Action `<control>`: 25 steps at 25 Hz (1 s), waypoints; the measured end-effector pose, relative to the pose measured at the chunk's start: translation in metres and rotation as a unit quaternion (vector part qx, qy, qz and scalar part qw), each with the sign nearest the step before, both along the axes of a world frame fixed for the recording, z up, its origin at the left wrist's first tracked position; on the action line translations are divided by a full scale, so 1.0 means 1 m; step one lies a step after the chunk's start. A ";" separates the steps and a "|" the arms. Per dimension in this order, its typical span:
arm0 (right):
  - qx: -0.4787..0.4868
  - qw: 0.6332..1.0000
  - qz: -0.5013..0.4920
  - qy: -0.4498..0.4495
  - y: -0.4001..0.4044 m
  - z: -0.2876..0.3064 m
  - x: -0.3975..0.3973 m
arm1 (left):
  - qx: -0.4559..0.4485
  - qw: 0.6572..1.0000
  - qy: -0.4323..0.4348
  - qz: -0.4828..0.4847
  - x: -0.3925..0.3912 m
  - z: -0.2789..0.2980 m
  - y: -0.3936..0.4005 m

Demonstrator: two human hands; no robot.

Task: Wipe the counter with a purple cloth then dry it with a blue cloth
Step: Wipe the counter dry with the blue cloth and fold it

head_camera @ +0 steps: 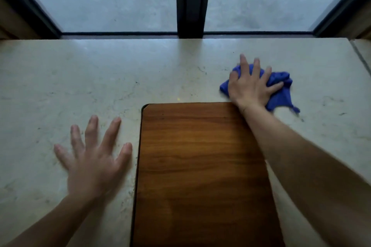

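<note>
A crumpled blue cloth (pixel 280 94) lies on the pale marble counter (pixel 100 78) at the right. My right hand (pixel 251 84) presses flat on top of it with straight, spread fingers. My left hand (pixel 94 158) is spread open over the counter at the near left, holding nothing, and looks slightly blurred. No purple cloth is in view.
A brown wooden board (pixel 200 176) lies in the counter's near middle, between my arms. Behind the counter is a large window with a dark frame and a central post (pixel 190 2). A seam (pixel 361 56) crosses the counter at the far right.
</note>
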State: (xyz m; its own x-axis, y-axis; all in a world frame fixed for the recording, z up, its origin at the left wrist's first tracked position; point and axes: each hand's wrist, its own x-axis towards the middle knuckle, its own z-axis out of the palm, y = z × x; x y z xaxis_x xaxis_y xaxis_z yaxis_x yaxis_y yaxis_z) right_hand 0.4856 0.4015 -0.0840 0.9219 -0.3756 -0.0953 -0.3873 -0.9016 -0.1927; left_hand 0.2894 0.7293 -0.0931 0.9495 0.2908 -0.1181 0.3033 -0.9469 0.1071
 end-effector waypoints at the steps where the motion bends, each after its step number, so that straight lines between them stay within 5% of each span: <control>1: 0.006 1.000 0.003 0.001 0.003 0.001 0.031 | -0.002 1.000 -0.001 0.001 0.001 -0.001 0.000; 7: 0.014 0.993 0.115 0.016 0.025 0.005 0.099 | 0.000 1.000 -0.002 -0.005 0.002 -0.004 0.001; 10: -0.004 0.959 0.282 0.017 0.040 0.004 0.051 | -0.002 1.000 -0.005 -0.008 0.000 -0.001 0.002; 13: -0.002 0.940 0.339 0.026 0.046 0.005 -0.035 | 0.000 1.000 -0.015 -0.016 -0.002 0.001 0.002; 20: -0.018 0.969 0.246 0.016 0.019 0.009 -0.326 | -0.015 0.997 0.002 -0.079 -0.022 0.008 0.010; 25: 0.004 0.991 0.101 0.092 0.042 0.013 -0.514 | -0.005 0.992 0.012 -0.127 -0.086 0.025 0.045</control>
